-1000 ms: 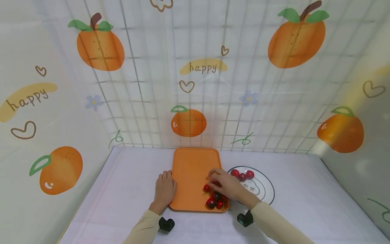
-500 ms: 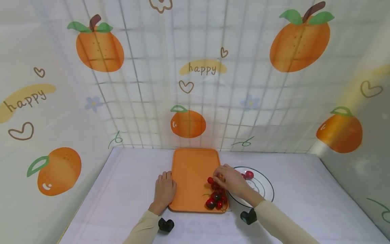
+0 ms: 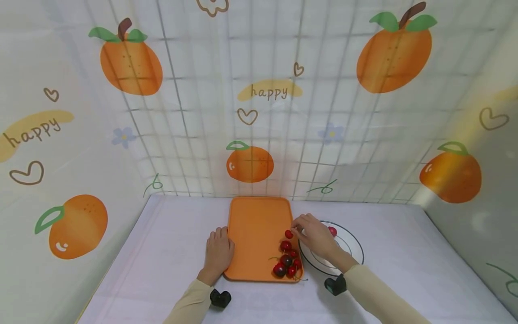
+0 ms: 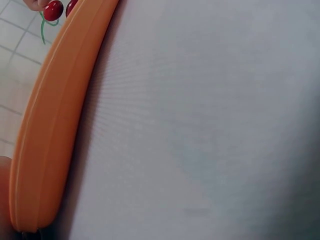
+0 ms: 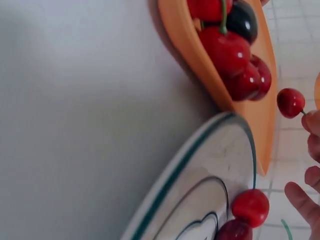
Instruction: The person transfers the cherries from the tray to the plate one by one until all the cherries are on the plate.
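Note:
My right hand (image 3: 317, 238) pinches a red cherry (image 5: 291, 103) by its stem; it hangs above the right edge of the orange tray (image 3: 256, 225). In the right wrist view, fingertips (image 5: 311, 122) meet at the stem, the other fingers loose. Several red and dark cherries (image 3: 286, 260), some with green stems, lie heaped in the tray's near right corner. Beside the tray stands a white plate (image 3: 355, 254) with a dark rim line, partly behind the right hand; red cherries (image 5: 250, 207) sit on it. My left hand (image 3: 219, 252) rests along the tray's left edge.
The white-covered table (image 3: 170, 234) extends on both sides of tray and plate. A printed curtain (image 3: 202, 171) with oranges stands at the back, and similar sheets close in the left and right sides. Black heart-shaped pieces (image 3: 220, 298) sit at both wrists.
My right hand has moved right and slightly away from me, lifting the cherry from over the tray toward the plate. It now covers more of the plate's cherries. The left hand stays put.

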The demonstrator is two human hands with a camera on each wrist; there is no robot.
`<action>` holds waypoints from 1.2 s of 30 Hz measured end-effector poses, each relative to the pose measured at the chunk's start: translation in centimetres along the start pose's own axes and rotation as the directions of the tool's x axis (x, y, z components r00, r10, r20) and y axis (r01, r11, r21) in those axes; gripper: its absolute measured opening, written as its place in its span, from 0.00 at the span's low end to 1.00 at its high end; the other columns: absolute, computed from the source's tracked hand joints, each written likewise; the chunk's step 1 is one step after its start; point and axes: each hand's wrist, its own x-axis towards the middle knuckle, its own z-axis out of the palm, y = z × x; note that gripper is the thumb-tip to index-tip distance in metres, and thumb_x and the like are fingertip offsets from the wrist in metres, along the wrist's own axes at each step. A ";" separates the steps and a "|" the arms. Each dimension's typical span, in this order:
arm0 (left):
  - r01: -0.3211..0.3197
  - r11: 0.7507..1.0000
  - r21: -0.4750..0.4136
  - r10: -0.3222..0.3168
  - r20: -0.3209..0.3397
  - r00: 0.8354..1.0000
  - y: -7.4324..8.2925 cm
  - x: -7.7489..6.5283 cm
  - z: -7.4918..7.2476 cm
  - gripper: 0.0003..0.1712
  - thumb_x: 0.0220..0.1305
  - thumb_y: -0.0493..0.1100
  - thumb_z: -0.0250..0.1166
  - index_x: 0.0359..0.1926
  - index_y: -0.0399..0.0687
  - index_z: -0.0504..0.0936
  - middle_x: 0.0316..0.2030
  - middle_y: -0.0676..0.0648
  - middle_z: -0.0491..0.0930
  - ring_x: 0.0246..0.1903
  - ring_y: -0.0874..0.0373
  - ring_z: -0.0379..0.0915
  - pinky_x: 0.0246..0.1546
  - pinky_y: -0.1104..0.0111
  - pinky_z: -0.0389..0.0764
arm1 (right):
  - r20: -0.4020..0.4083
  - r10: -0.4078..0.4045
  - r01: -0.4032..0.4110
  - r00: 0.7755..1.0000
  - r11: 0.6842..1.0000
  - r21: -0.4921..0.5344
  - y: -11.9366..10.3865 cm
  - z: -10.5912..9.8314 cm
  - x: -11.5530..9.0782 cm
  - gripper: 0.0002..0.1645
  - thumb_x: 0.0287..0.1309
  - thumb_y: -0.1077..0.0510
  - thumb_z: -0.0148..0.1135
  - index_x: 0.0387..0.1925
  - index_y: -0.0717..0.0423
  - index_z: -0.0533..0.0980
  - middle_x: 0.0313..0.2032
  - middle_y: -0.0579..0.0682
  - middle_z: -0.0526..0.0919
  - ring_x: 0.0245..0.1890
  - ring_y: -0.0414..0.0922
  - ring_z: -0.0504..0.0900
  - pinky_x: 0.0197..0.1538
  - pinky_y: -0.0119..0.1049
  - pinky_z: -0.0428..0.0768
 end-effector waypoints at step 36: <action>0.002 1.000 -0.021 -0.003 -0.018 1.000 -0.5 0.5 1.7 0.20 0.68 0.39 0.56 0.57 0.33 0.76 0.44 0.38 0.77 0.39 0.45 0.68 0.43 0.54 0.73 | -0.048 0.051 -0.054 0.998 0.997 -0.061 4.8 -0.1 -0.3 0.08 0.60 0.61 0.71 0.42 0.54 0.82 0.36 0.47 0.81 0.40 0.44 0.75 0.45 0.42 0.85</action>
